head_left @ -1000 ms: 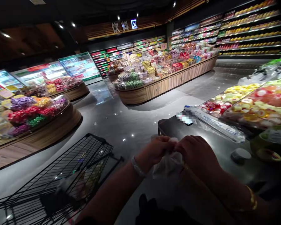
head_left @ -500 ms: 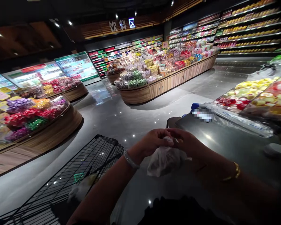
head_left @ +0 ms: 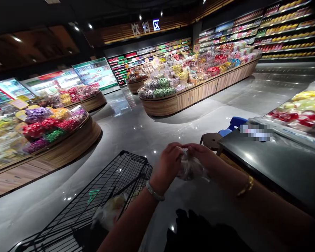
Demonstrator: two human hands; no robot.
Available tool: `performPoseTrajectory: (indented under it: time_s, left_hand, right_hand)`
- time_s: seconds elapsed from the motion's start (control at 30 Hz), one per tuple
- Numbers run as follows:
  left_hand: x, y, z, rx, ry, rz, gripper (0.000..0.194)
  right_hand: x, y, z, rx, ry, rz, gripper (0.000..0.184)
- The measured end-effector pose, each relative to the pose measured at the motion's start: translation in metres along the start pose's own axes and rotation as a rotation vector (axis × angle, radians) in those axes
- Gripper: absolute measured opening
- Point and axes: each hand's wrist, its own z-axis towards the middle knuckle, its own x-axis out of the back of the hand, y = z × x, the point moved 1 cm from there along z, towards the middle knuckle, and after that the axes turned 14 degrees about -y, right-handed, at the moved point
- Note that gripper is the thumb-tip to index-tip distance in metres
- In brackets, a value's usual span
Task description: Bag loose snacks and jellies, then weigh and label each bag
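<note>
A thin, translucent plastic bag (head_left: 190, 169) hangs in front of me, gathered at its top. My left hand (head_left: 170, 159) grips the gathered neck from the left, fingers curled. From the right, my right hand (head_left: 203, 154) pinches the same neck, close to the left hand. Something bulges inside the bag, but its contents are too dim to name. To the lower left of my hands stands a black wire shopping cart (head_left: 120, 162), with another filled plastic bag (head_left: 110, 210) in it.
A dark counter (head_left: 278, 168) on the right bears a phone-like item with a blurred screen (head_left: 256, 133). Beyond it is a case of cut fruit (head_left: 299, 112). A brown stool (head_left: 209, 140) and a blue chair (head_left: 236, 123) stand by the counter. Wood-sided candy displays (head_left: 189, 99) occupy the floor ahead.
The counter has shifted right in view, and the stool and blue chair show more. My hands have stayed together on the bag's neck, their fingers changing position. More of the cart shows.
</note>
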Motion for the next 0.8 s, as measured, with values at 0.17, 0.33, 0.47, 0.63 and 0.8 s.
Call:
performPoseTrajectory:
  time_s: [0.17,0.33,0.47,0.63,0.8]
  left_hand:
    - [0.006,-0.035,0.006,0.043,0.086,0.009,0.019]
    - [0.034,-0.059,0.021,0.032,0.033,0.025,0.018]
    - [0.087,-0.038,0.041,-0.137,0.210,0.027,0.017]
    - [0.128,-0.015,0.052,-0.086,0.395,0.135,0.022]
    - [0.112,-0.059,0.066,0.217,0.333,-0.105,0.029]
  right_hand:
    - [-0.004,0.009,0.042,-0.057,-0.058,0.068,0.040]
    - [-0.008,-0.011,0.075,0.046,-0.026,-0.138,0.030]
    - [0.003,-0.065,0.090,0.320,0.048,-0.449,0.015]
    - [0.044,-0.084,0.111,0.283,0.048,-0.422,0.017]
    - [0.054,-0.060,0.157,0.258,-0.044,-0.170,0.023]
